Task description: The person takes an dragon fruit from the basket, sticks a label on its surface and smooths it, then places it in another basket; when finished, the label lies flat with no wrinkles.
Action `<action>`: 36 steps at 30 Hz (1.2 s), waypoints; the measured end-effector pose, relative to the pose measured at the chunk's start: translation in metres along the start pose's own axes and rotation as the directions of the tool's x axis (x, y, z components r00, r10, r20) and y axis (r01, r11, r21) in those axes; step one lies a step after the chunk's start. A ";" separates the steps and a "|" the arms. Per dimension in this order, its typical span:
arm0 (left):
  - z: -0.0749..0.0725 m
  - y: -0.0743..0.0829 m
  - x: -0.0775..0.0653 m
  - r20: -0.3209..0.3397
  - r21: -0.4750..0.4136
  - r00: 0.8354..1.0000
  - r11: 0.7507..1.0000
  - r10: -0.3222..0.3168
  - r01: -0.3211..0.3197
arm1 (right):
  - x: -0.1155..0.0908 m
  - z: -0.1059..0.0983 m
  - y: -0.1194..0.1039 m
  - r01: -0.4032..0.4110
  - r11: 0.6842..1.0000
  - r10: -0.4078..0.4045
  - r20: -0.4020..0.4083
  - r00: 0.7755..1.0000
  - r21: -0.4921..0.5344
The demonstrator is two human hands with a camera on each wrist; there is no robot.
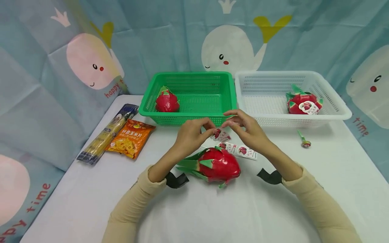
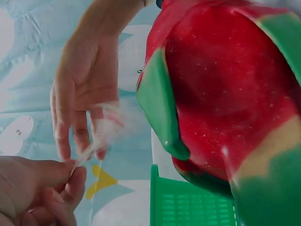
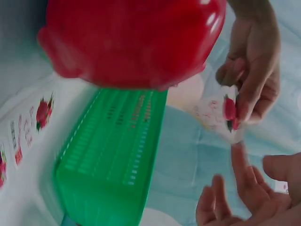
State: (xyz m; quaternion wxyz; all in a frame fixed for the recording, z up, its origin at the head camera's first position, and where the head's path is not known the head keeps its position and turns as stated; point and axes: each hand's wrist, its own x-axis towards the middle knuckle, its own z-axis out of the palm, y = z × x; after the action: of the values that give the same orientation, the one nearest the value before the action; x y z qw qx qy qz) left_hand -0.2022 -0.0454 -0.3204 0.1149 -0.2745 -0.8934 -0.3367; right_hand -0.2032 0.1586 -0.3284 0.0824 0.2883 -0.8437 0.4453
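Observation:
My left hand pinches a small clear-edged sticker label with a dragon fruit picture between thumb and fingers. Close to the label's free edge is my right hand, its fingers loosely bent and apart. In the right wrist view one right fingertip is at the label's corner; whether it touches is unclear. A large red model dragon fruit with green scales lies on its side just below both hands. Behind it lie more printed labels, partly hidden by the fruit.
A green basket holds a small dragon fruit. Beside it, a white basket holds a dragon fruit bearing a label. A noodle pack and orange snack bag lie left; a green-stemmed trinket lies right.

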 end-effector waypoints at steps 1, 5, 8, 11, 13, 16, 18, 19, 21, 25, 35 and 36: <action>0.000 -0.001 -0.001 -0.024 -0.011 1.000 1.000 -0.012 0.012 | -0.003 0.000 0.000 -0.027 1.000 0.027 -0.030 0.999 0.000; -0.002 -0.005 -0.006 -0.100 -0.124 0.993 0.991 -0.059 0.047 | -0.013 0.003 -0.002 -0.138 0.990 0.137 -0.077 0.988 -0.010; 0.000 -0.007 -0.012 -0.122 -0.255 0.990 0.966 -0.068 0.035 | -0.021 0.004 -0.003 -0.188 0.982 0.189 -0.091 0.978 0.018; 0.003 -0.005 -0.021 -0.111 -0.359 0.992 0.933 -0.063 0.019 | -0.026 0.004 -0.002 -0.214 0.974 0.221 -0.089 0.971 0.079; 0.006 -0.003 -0.029 -0.083 -0.408 0.994 0.912 -0.076 0.036 | -0.029 0.002 0.000 -0.239 0.964 0.247 -0.057 0.967 0.115; 0.014 0.001 -0.041 -0.013 -0.455 0.993 0.885 -0.118 0.099 | -0.033 -0.004 0.004 -0.287 0.944 0.282 0.052 0.958 0.161; 0.020 0.003 -0.048 0.045 -0.486 0.990 0.863 -0.135 0.140 | -0.035 -0.007 0.006 -0.305 0.939 0.288 0.121 0.950 0.160; 0.023 0.004 -0.052 0.070 -0.486 0.987 0.860 -0.142 0.159 | -0.037 -0.008 0.007 -0.312 0.938 0.289 0.154 0.945 0.154; 0.028 0.006 -0.058 0.124 -0.495 0.982 0.848 -0.146 0.189 | -0.039 -0.010 0.009 -0.304 0.944 0.275 0.201 0.940 0.129; 0.036 0.008 -0.066 0.179 -0.443 0.969 0.866 -0.169 0.232 | -0.041 -0.010 0.014 -0.267 0.956 0.226 0.273 0.935 0.122; 0.044 0.015 -0.068 0.031 -0.025 0.993 0.993 -0.111 0.112 | -0.040 -0.001 0.029 -0.281 0.945 0.208 0.352 0.913 0.170; 0.044 0.016 -0.068 0.014 0.024 0.995 0.995 -0.096 0.096 | -0.040 0.001 0.031 -0.283 0.945 0.212 0.352 0.912 0.165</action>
State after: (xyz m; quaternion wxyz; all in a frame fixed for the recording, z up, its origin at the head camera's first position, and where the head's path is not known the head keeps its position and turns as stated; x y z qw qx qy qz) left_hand -0.1380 -0.0347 -0.3711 0.0950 -0.2325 -0.9102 -0.3292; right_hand -0.1875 0.1877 -0.3662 -0.1482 0.2560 -0.8227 0.4854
